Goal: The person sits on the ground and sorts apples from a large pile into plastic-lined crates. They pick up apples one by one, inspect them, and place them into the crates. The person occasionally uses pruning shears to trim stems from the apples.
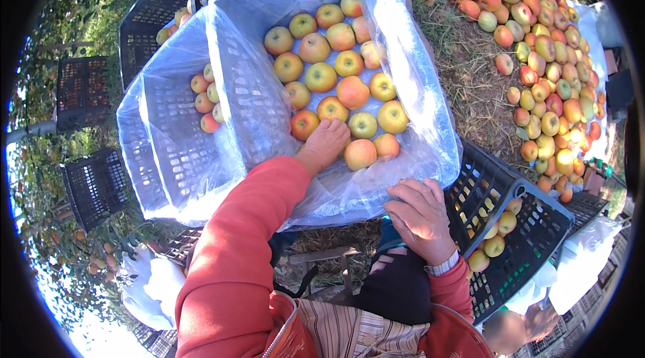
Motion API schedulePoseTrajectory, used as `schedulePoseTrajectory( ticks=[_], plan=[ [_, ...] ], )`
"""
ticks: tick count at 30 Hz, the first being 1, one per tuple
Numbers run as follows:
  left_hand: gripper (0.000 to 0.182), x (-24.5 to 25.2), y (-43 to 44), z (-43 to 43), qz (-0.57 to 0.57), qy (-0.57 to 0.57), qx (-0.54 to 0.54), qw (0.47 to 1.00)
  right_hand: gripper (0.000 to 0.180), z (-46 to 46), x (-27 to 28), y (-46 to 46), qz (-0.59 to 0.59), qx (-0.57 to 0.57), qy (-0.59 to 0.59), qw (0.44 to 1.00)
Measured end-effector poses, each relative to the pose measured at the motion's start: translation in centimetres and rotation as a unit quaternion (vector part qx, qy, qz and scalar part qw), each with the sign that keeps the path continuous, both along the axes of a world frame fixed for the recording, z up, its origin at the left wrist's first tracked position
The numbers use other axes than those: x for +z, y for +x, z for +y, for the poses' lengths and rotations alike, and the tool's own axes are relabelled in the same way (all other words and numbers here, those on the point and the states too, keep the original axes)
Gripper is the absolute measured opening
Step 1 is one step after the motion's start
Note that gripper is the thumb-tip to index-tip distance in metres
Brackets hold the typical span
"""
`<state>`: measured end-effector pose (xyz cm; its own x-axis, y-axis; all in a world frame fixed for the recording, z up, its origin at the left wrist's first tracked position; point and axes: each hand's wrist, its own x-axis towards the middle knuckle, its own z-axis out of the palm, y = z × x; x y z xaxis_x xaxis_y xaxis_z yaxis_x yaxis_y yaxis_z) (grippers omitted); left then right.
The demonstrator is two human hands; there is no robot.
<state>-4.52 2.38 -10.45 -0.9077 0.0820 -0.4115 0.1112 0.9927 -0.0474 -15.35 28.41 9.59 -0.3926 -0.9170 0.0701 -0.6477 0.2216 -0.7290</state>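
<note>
A plastic crate lined with clear plastic film (pixel 423 70) stands before me, a layer of yellow and red apples on its bottom. My left hand (pixel 325 143) reaches into its near left part, the fingertips at an apple (pixel 332 109) by the near rows; its palm side is hidden, so a grip cannot be told. Close by lie a redder apple (pixel 304 125) and a yellow-green apple (pixel 363 125). My right hand (pixel 421 217) is at the crate's near right rim, its fingers bent over the film edge and slightly apart, with no apple seen in it.
A large heap of apples (pixel 552 80) lies on the ground at the right. A black crate with apples (pixel 524 237) stands at the near right. More black crates (pixel 151 20) are at the left, beside leafy trees. A wooden stool (pixel 327 257) is below the lined crate.
</note>
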Motion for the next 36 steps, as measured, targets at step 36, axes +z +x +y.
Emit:
schedulePoseTrajectory(
  ticks=[36],
  plan=[
    [0.073,3.6,-1.8,1.8,-0.101,0.148,0.060,0.982,0.027,0.0,0.2,-0.4,0.000,0.015,0.003,1.000]
  ],
)
